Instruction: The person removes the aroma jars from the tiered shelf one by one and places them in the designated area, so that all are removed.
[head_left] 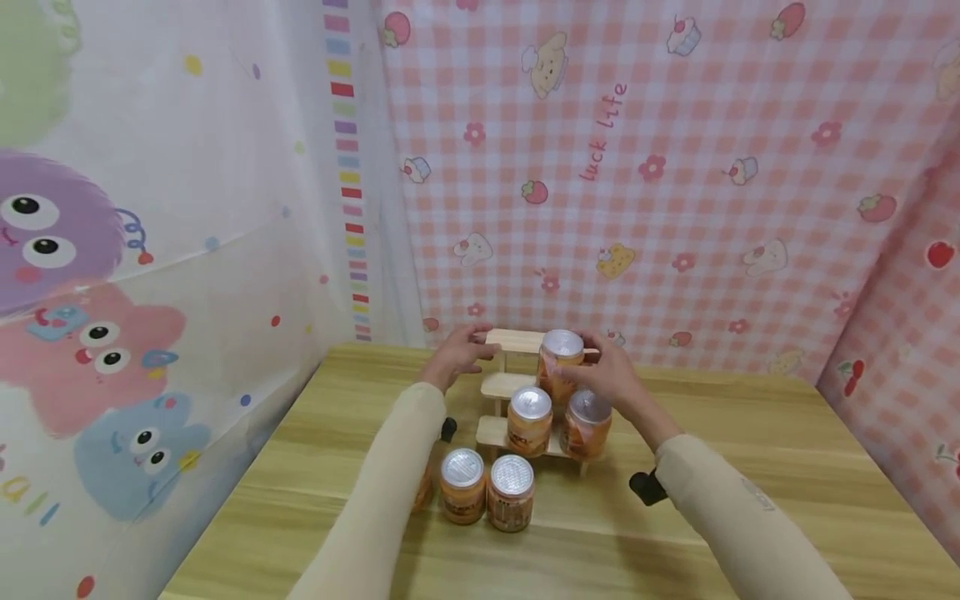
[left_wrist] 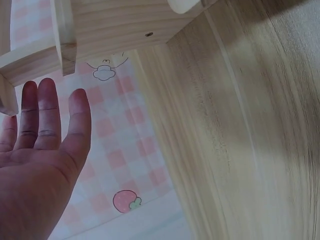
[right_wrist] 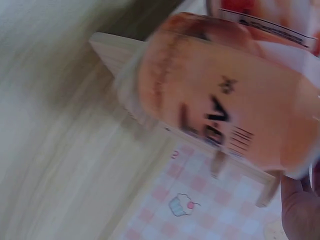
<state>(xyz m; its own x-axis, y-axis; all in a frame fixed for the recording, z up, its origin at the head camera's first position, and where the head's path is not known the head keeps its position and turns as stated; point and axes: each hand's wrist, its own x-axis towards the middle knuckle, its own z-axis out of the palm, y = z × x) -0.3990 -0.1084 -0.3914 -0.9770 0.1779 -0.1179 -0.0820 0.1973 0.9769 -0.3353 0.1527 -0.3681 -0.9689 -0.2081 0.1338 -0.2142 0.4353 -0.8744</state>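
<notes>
A three-tier wooden step shelf (head_left: 493,386) stands at the back of the table. My right hand (head_left: 611,377) grips an orange-labelled can (head_left: 557,377) with a silver lid, upright at the upper tiers. Two similar cans, a left one (head_left: 529,429) and a right one (head_left: 587,433), stand on the lowest tier. My left hand (head_left: 456,357) is at the left end of the top tier, holding nothing. Its straight fingers (left_wrist: 48,117) are close to the wood in the left wrist view. An orange can (right_wrist: 225,100) fills much of the right wrist view, with part of my right hand (right_wrist: 299,207) at the edge.
In front of the shelf, two more cans, one (head_left: 462,492) beside another (head_left: 511,497), stand on the wooden table (head_left: 712,500). A further can (head_left: 422,492) is mostly hidden behind the left sleeve. A pink checked cloth (head_left: 660,217) hangs behind the table.
</notes>
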